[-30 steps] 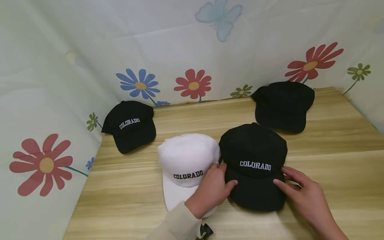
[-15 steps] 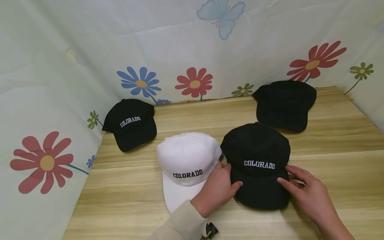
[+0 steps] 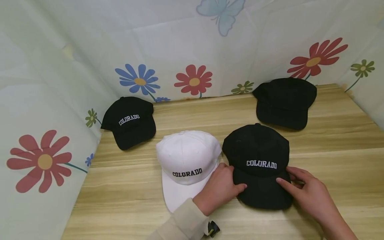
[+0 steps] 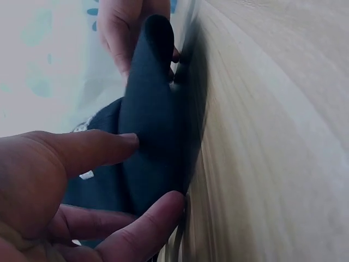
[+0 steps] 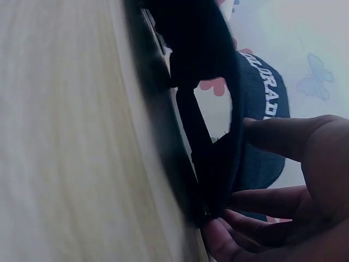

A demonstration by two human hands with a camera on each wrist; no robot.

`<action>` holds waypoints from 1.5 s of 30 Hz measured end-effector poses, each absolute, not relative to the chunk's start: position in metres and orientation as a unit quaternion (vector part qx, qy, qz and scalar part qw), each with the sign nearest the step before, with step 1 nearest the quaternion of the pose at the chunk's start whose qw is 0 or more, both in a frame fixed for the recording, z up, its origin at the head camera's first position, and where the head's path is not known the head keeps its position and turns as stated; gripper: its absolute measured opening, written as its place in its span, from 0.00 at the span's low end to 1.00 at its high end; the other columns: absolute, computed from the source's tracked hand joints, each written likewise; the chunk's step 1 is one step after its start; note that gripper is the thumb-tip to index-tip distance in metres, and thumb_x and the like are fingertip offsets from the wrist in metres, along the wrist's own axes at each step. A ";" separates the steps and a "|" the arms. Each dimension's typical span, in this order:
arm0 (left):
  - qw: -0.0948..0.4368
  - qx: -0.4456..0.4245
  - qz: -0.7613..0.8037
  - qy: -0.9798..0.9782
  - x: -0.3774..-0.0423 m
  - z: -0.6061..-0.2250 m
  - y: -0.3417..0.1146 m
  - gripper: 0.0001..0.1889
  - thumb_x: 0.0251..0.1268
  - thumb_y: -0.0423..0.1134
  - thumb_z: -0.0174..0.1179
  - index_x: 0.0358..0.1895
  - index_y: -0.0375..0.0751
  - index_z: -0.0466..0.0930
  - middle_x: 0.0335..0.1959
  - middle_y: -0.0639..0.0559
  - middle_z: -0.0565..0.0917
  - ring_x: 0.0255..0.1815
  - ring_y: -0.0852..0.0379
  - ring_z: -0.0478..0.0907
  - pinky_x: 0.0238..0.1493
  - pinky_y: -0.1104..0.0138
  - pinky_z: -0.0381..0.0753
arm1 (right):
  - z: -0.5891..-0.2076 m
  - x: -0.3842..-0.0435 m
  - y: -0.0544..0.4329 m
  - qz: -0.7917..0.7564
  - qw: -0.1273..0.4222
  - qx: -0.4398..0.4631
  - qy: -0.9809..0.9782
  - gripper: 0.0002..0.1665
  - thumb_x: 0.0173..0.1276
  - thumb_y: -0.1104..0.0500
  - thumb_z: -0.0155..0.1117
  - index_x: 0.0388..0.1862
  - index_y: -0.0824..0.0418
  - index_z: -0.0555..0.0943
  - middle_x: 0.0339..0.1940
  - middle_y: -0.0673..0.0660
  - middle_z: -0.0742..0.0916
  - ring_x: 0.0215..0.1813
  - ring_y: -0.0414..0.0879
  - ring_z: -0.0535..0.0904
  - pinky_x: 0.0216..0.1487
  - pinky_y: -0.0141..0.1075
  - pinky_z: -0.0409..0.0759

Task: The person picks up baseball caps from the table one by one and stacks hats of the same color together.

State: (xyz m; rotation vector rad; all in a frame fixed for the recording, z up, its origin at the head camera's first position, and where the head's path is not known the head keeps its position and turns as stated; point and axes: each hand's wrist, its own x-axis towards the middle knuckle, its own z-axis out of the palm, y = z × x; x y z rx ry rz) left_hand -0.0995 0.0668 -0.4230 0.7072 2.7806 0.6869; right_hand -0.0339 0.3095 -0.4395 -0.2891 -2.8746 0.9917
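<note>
Held black cap (image 3: 258, 143) sits just right of the white cap (image 3: 187, 150), front facing the person; can't tell if the two touch. Left hand (image 3: 218, 186), at the white cap's right side, pinches the held cap's near brim corner, thumb on top, fingertips at the underside. Right hand (image 3: 310, 193), farther right of the white cap, grips the opposite side the same way. Both grips narrow. Step in hand looks like setting or straightening this cap beside the white cap. Next move likely calls for both hands working together, brim level, left knuckles not nudging the white cap. Farther out on the table (image 3: 120, 200): lettered black cap (image 3: 132, 116) behind-left of the white cap, plain-looking black cap (image 3: 285, 103) behind-right.
</note>
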 end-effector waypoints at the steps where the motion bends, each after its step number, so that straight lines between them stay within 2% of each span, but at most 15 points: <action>1: 0.099 0.238 0.232 0.938 -0.100 -0.422 0.067 0.26 0.54 0.54 0.68 0.46 0.34 0.83 0.40 0.49 0.79 0.38 0.58 0.77 0.42 0.71 0.78 | -0.439 -0.034 0.309 0.317 0.046 -0.091 -0.943 0.34 0.62 0.42 0.69 0.57 0.65 0.79 0.51 0.66 0.83 0.36 0.17 0.67 0.34 0.18 0.70; 5: 0.107 0.239 0.227 0.938 -0.100 -0.421 0.068 0.24 0.53 0.54 0.69 0.42 0.36 0.84 0.39 0.51 0.78 0.37 0.60 0.76 0.39 0.73 0.77 | -0.438 -0.035 0.308 0.298 0.055 -0.085 -0.949 0.33 0.61 0.43 0.69 0.56 0.65 0.80 0.51 0.66 0.83 0.35 0.23 0.70 0.33 0.22 0.71; 9: 0.108 0.239 0.217 0.940 -0.100 -0.420 0.069 0.24 0.53 0.53 0.70 0.43 0.36 0.83 0.38 0.51 0.78 0.35 0.60 0.76 0.38 0.73 0.77 | -0.439 -0.034 0.308 0.286 0.061 -0.076 -0.953 0.32 0.60 0.45 0.71 0.54 0.67 0.81 0.53 0.69 0.83 0.40 0.41 0.80 0.33 0.26 0.72; 12: 0.102 0.243 0.211 0.941 -0.100 -0.421 0.070 0.23 0.53 0.53 0.70 0.43 0.36 0.83 0.37 0.51 0.78 0.35 0.60 0.76 0.37 0.73 0.77 | -0.440 -0.033 0.308 0.277 0.065 -0.068 -0.956 0.31 0.60 0.47 0.72 0.53 0.68 0.81 0.54 0.70 0.82 0.43 0.53 0.81 0.34 0.31 0.73; 19: 0.091 0.254 0.199 0.942 -0.098 -0.423 0.070 0.21 0.54 0.52 0.69 0.41 0.37 0.83 0.35 0.50 0.79 0.36 0.59 0.76 0.38 0.73 0.78 | -0.440 -0.034 0.307 0.268 0.063 -0.069 -0.959 0.31 0.60 0.45 0.71 0.53 0.67 0.82 0.53 0.69 0.83 0.39 0.47 0.80 0.35 0.37 0.75; 28: 0.081 0.261 0.192 0.943 -0.098 -0.425 0.070 0.20 0.54 0.52 0.69 0.40 0.38 0.84 0.33 0.52 0.80 0.37 0.59 0.76 0.37 0.72 0.77 | -0.440 -0.031 0.306 0.264 0.068 -0.069 -0.960 0.30 0.59 0.46 0.72 0.53 0.66 0.82 0.50 0.66 0.85 0.33 0.35 0.74 0.33 0.33 0.73; 35: 0.089 0.262 0.191 0.942 -0.098 -0.421 0.068 0.20 0.54 0.53 0.70 0.39 0.39 0.83 0.33 0.52 0.79 0.34 0.59 0.76 0.37 0.72 0.77 | -0.437 -0.032 0.307 0.263 0.045 -0.070 -0.961 0.32 0.60 0.43 0.70 0.54 0.66 0.81 0.49 0.65 0.85 0.36 0.42 0.78 0.34 0.35 0.74; 41: 0.106 0.284 0.178 0.936 -0.099 -0.417 0.066 0.19 0.54 0.53 0.69 0.37 0.40 0.83 0.30 0.53 0.79 0.35 0.60 0.75 0.37 0.71 0.77 | -0.434 -0.033 0.310 0.270 0.012 -0.071 -0.960 0.34 0.62 0.41 0.68 0.56 0.67 0.80 0.48 0.66 0.85 0.40 0.50 0.82 0.37 0.42 0.77; 45: 0.127 0.314 0.151 0.929 -0.103 -0.407 0.065 0.17 0.54 0.54 0.69 0.31 0.41 0.83 0.27 0.53 0.80 0.33 0.61 0.75 0.34 0.71 0.76 | -0.430 -0.034 0.312 0.270 -0.008 -0.065 -0.961 0.35 0.62 0.41 0.67 0.55 0.67 0.80 0.48 0.66 0.86 0.41 0.52 0.83 0.38 0.43 0.78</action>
